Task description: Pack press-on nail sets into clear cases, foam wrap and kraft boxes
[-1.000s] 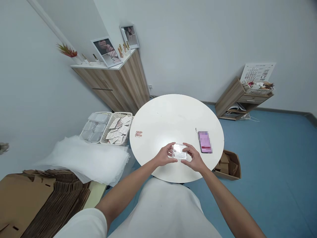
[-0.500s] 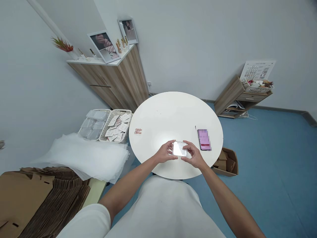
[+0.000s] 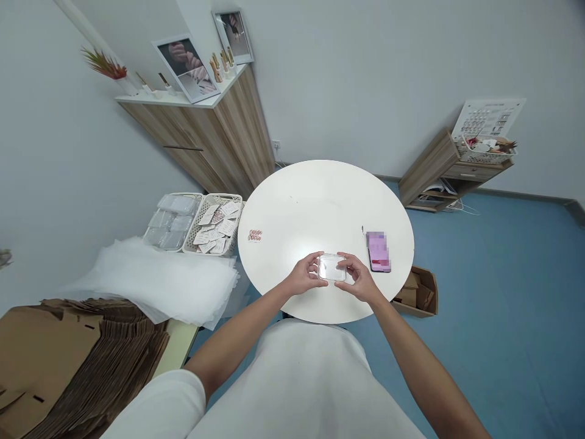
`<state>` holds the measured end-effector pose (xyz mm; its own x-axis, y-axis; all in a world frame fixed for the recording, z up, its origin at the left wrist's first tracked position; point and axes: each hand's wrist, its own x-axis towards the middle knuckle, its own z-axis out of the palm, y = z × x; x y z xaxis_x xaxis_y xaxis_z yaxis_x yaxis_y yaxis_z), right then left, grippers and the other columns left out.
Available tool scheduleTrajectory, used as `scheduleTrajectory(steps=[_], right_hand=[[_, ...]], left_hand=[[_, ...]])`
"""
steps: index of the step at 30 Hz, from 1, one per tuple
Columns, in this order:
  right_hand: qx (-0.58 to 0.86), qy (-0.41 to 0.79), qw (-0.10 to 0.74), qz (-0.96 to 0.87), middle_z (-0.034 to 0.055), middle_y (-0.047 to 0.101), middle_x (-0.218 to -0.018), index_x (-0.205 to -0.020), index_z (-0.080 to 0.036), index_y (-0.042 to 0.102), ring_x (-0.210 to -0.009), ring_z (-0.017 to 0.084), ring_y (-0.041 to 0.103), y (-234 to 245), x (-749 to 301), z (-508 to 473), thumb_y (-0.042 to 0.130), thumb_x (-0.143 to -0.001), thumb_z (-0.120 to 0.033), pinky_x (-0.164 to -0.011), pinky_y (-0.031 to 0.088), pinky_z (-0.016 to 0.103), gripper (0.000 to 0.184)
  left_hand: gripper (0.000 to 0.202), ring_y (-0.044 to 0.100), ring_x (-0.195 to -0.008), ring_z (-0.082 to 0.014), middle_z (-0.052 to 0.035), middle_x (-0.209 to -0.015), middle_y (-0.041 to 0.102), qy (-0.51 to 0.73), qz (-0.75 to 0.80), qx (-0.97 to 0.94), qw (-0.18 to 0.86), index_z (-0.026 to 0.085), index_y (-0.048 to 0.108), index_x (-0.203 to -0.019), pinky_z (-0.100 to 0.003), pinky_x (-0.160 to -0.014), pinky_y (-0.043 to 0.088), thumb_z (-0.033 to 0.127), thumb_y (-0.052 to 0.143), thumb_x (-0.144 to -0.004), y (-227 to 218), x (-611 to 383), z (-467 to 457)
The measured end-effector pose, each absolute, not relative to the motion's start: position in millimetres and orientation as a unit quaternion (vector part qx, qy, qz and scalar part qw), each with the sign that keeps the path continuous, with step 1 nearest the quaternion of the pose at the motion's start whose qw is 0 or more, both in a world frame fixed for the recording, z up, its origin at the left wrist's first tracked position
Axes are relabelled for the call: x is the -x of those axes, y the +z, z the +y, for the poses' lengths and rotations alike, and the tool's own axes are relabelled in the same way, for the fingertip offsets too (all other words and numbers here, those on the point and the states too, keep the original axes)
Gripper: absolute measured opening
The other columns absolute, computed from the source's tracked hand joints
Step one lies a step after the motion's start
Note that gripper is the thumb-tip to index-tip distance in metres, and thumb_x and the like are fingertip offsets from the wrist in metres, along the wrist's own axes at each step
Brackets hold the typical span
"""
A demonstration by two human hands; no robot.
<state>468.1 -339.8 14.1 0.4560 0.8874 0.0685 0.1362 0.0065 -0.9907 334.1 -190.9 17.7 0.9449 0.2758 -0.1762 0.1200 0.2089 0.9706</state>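
A small clear plastic case [image 3: 331, 268] with rounded corners is held between my two hands, above the near part of the round white table [image 3: 320, 201]. My left hand [image 3: 303, 274] grips its left side, thumb below and fingers above. On the other side my right hand [image 3: 359, 277] holds the right edge, a fingertip lying over the top face. Whether anything is inside the case I cannot tell. To the right lies a phone [image 3: 378, 252] with a pink screen. A small sheet of reddish nail-like pieces [image 3: 255, 235] rests near the table's left edge.
Left of the table stand a white basket of cards [image 3: 214, 235] and a basket of clear packages [image 3: 171, 225]. Nearer are translucent sheets [image 3: 159, 277] and stacked flat cardboard [image 3: 100, 366]. A cardboard box [image 3: 418, 292] sits on the floor at right, below a small cabinet [image 3: 439, 174].
Both hands keep hold of the clear case, which has tilted slightly so the bright glare on it has faded. The whole view has shifted a little.
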Motion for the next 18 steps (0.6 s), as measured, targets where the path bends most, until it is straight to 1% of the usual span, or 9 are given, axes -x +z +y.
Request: scheduleTrajectory(steps=[4,6,7,9,11,12,14,16,18], right_hand=[[0.628,0.332,0.577,-0.404,0.0104,0.045,-0.118,-0.094,-0.023,0.052,-0.107,0.022,0.047,16.0,-474.9,-339.3,0.071,-0.058,-0.032,-0.085,0.044,0.037,0.042],[0.639,0.333,0.565,-0.402,0.0105,0.045,-0.118,-0.095,-0.023,0.052,-0.104,0.022,0.049,16.7,-476.6,-340.0,0.071,-0.058,-0.033,-0.084,0.044,0.037,0.043],[0.645,0.334,0.556,-0.403,0.0106,0.046,-0.119,-0.096,-0.023,0.053,-0.105,0.022,0.049,17.4,-476.8,-340.4,0.070,-0.058,-0.034,-0.084,0.044,0.037,0.043],[0.657,0.338,0.538,-0.405,0.0103,0.047,-0.119,-0.096,-0.023,0.053,-0.108,0.023,0.047,19.1,-476.2,-340.7,0.070,-0.058,-0.036,-0.084,0.043,0.037,0.044],[0.668,0.343,0.524,-0.402,0.0098,0.047,-0.120,-0.099,-0.023,0.053,-0.107,0.023,0.048,19.8,-475.0,-340.3,0.068,-0.060,-0.037,-0.085,0.043,0.037,0.044],[0.674,0.348,0.518,-0.396,0.0096,0.046,-0.121,-0.100,-0.023,0.052,-0.103,0.023,0.050,19.3,-474.4,-339.8,0.066,-0.062,-0.038,-0.084,0.043,0.037,0.043],[0.690,0.354,0.508,-0.375,0.0092,0.047,-0.121,-0.102,-0.023,0.051,-0.094,0.021,0.055,16.5,-474.1,-338.5,0.060,-0.067,-0.041,-0.079,0.045,0.037,0.040],[0.707,0.356,0.500,-0.351,0.0080,0.053,-0.113,-0.101,-0.024,0.051,-0.085,0.019,0.057,12.8,-475.0,-336.6,0.053,-0.072,-0.044,-0.072,0.046,0.035,0.036],[0.717,0.358,0.498,-0.330,0.0060,0.058,-0.101,-0.098,-0.024,0.052,-0.078,0.018,0.059,10.5,-476.7,-334.5,0.048,-0.075,-0.047,-0.068,0.045,0.033,0.033]], left_hand=[[0.077,0.053,-0.083,-0.0131,-0.0057,-0.098,0.051,0.022,0.167,-0.586,0.793,0.027,0.035,-0.125,-0.032,-0.072,0.046,0.019,0.072,-0.058,19.3,-333.8,-188.4],[0.075,0.055,-0.078,-0.0115,-0.0049,-0.095,0.054,0.004,0.200,-0.553,0.809,0.028,0.033,-0.126,-0.034,-0.074,0.046,0.021,0.070,-0.061,16.9,-332.5,-188.0],[0.072,0.056,-0.075,-0.0109,-0.0044,-0.092,0.056,-0.002,0.223,-0.540,0.811,0.027,0.035,-0.126,-0.034,-0.074,0.046,0.022,0.069,-0.062,15.1,-331.7,-187.9],[0.062,0.057,-0.070,-0.0107,-0.0036,-0.083,0.058,-0.009,0.259,-0.529,0.808,0.021,0.044,-0.118,-0.034,-0.073,0.046,0.023,0.069,-0.062,11.0,-330.2,-187.9],[0.049,0.057,-0.067,-0.0113,-0.0035,-0.076,0.058,-0.009,0.269,-0.536,0.800,0.014,0.053,-0.106,-0.033,-0.072,0.046,0.025,0.070,-0.061,7.0,-328.9,-188.2],[0.045,0.057,-0.066,-0.0115,-0.0037,-0.074,0.058,-0.006,0.269,-0.543,0.796,0.013,0.055,-0.101,-0.032,-0.070,0.046,0.026,0.070,-0.060,5.2,-328.3,-188.4],[0.043,0.057,-0.065,-0.0113,-0.0040,-0.074,0.059,0.004,0.269,-0.557,0.786,0.012,0.056,-0.097,-0.031,-0.068,0.046,0.028,0.071,-0.060,1.9,-326.8,-189.1],[0.043,0.057,-0.064,-0.0109,-0.0045,-0.076,0.059,0.012,0.265,-0.568,0.779,0.013,0.056,-0.096,-0.030,-0.066,0.045,0.027,0.071,-0.059,-1.1,-324.9,-189.8],[0.043,0.057,-0.065,-0.0110,-0.0049,-0.078,0.060,0.012,0.257,-0.579,0.774,0.013,0.055,-0.098,-0.029,-0.066,0.045,0.028,0.071,-0.060,-4.0,-322.5,-190.6]])
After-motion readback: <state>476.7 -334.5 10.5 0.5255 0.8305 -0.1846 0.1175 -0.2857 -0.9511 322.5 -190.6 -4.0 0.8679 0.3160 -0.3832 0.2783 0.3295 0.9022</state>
